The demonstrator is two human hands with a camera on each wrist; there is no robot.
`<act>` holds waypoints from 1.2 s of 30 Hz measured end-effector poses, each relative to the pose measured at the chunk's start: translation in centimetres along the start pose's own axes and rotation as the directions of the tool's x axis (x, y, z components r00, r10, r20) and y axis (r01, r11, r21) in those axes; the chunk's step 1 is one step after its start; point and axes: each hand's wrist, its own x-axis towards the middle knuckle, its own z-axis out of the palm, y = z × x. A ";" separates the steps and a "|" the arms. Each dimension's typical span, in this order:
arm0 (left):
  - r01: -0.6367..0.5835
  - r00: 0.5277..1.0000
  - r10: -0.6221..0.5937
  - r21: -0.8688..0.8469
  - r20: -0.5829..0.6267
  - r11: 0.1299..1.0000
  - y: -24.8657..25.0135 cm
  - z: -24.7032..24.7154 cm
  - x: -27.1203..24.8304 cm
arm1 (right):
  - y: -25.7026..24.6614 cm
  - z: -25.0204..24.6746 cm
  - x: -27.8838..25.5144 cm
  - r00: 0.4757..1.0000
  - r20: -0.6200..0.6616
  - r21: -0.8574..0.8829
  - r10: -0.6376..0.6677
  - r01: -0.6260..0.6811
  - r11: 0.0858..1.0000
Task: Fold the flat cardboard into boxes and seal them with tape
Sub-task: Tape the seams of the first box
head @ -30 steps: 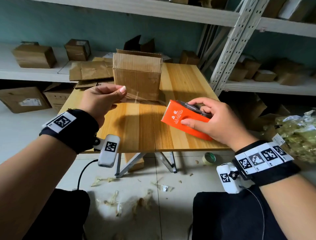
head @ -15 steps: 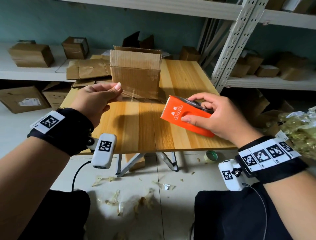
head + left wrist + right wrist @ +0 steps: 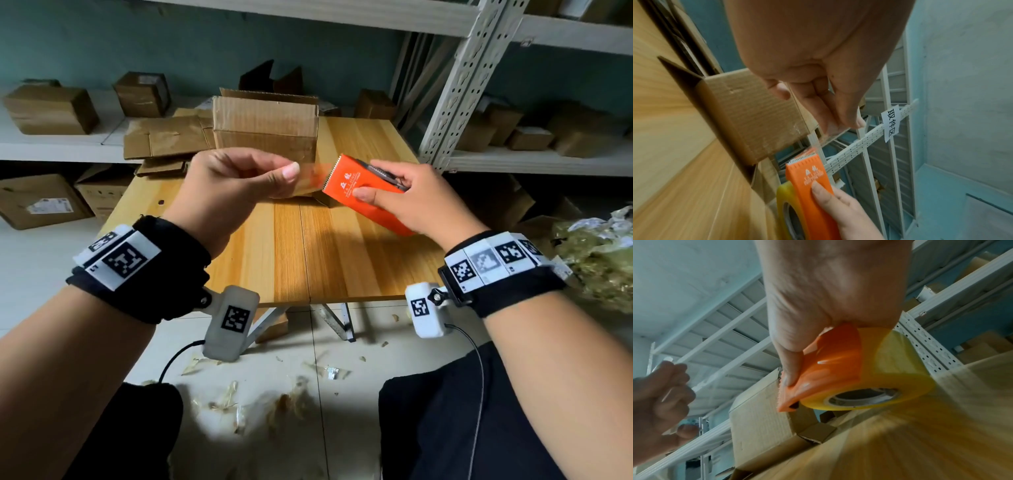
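Note:
An open cardboard box point(image 3: 265, 128) stands on the wooden table point(image 3: 308, 253), flaps up; it also shows in the left wrist view as the box point(image 3: 756, 116). My right hand point(image 3: 404, 202) grips the orange tape dispenser point(image 3: 359, 186) with its yellow roll point(image 3: 898, 369), held above the table just right of the box. My left hand point(image 3: 239, 185) pinches the free end of the clear tape point(image 3: 306, 178) between thumb and forefinger, close to the dispenser's toothed edge point(image 3: 802, 158). A short strip of tape spans the two hands.
Flat cardboard sheets point(image 3: 164, 140) lie at the table's back left. Small boxes sit on the white shelves point(image 3: 51, 109) at left and right point(image 3: 527, 137). A perforated rack post point(image 3: 459, 89) rises right of the table. Tape scraps litter the floor point(image 3: 274, 404).
My left hand has moved right and up toward the dispenser, shortening the tape span. The right hand has lifted the dispenser and brought it nearer the box.

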 end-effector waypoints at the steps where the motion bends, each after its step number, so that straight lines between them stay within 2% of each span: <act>1: -0.005 0.999 0.004 0.013 0.042 1.000 -0.1 0.4 -0.1 | -0.2 0.2 0.1 1.000 -0.002 -0.006 0.009 -0.009 1.000; 4: -0.015 0.992 0.010 0.034 0.130 0.999 -0.5 1.2 -0.3 | -0.8 1.0 0.5 0.998 -0.004 -0.055 0.056 -0.056 0.997; 9: -0.005 0.990 0.001 0.026 0.143 1.000 -0.5 1.3 0.2 | -1.2 2.0 0.5 0.996 -0.040 -0.090 0.075 -0.079 0.993; 10: 0.008 0.984 -0.006 -0.013 0.179 1.000 -0.4 1.2 0.2 | -1.4 2.2 0.5 0.995 -0.047 -0.118 0.084 -0.089 0.989; 11: 0.037 0.965 -0.010 -0.096 0.264 0.995 -0.2 1.3 0.0 | -1.6 2.5 0.6 0.994 -0.065 -0.173 0.094 -0.103 0.979; 13: 0.119 0.873 0.042 -0.295 0.486 0.948 0.9 2.0 -0.9 | -1.9 3.0 0.9 0.987 -0.110 -0.385 0.114 -0.148 0.911; 14: 0.137 0.831 0.082 -0.345 0.550 0.929 1.5 2.4 -1.3 | -1.7 3.1 1.4 0.984 -0.123 -0.461 0.128 -0.171 0.871; 15: 0.132 0.813 0.108 -0.362 0.572 0.923 2.1 2.8 -1.5 | -1.3 3.0 1.5 0.978 -0.125 -0.462 0.165 -0.204 0.863; 16: 0.119 0.827 0.120 -0.378 0.550 0.918 2.4 3.0 -1.4 | -0.9 2.8 1.7 0.977 -0.098 -0.392 0.188 -0.211 0.895; 18: 0.129 0.886 0.063 -0.376 0.459 0.918 2.3 2.3 -0.9 | 0.3 2.6 1.7 0.976 -0.006 -0.309 0.218 -0.209 0.928; 19: 0.156 0.905 0.013 -0.360 0.426 0.920 1.9 1.6 -0.5 | 0.4 2.7 1.4 0.974 0.022 -0.350 0.227 -0.205 0.914; 20: 0.188 0.920 -0.037 -0.355 0.391 0.916 1.8 0.8 -0.2 | 0.1 3.0 1.3 0.977 -0.004 -0.378 0.214 -0.200 0.904; 22: 0.244 0.926 -0.072 -0.444 0.371 0.862 1.7 -0.2 0.2 | -1.0 3.3 0.5 0.993 -0.115 -0.278 0.031 -0.062 0.959; 24: 0.281 0.921 -0.060 -0.548 0.385 0.788 1.9 -0.4 0.2 | -2.0 3.3 -0.3 0.977 -0.160 0.046 -0.140 0.149 0.988; 25: 0.293 0.921 -0.065 -0.572 0.384 0.766 2.1 -0.5 0.1 | -2.9 3.2 -0.9 0.985 -0.102 0.252 -0.142 0.164 0.954; 26: 0.306 0.921 -0.080 -0.583 0.381 0.753 2.0 -0.4 0.1 | -3.5 3.2 -1.7 0.992 -0.003 0.427 -0.128 0.117 0.897; 27: 0.312 0.921 -0.090 -0.580 0.379 0.752 1.9 -0.4 0.0 | -4.1 3.3 -2.3 0.990 0.078 0.526 -0.121 0.063 0.848; 29: 0.312 0.922 -0.106 -0.550 0.373 0.774 1.5 -0.4 -0.2 | -4.9 3.7 -3.4 0.976 0.173 0.575 -0.132 0.009 0.818; 31: 0.308 0.923 -0.116 -0.526 0.366 0.793 1.2 -0.6 -0.2 | -5.5 4.1 -3.9 0.967 0.210 0.607 -0.143 -0.015 0.795; 36: 0.332 0.930 -0.170 -0.549 0.326 0.767 1.2 -0.9 -0.3 | -6.6 4.0 -3.8 0.978 0.162 0.621 -0.132 0.002 0.784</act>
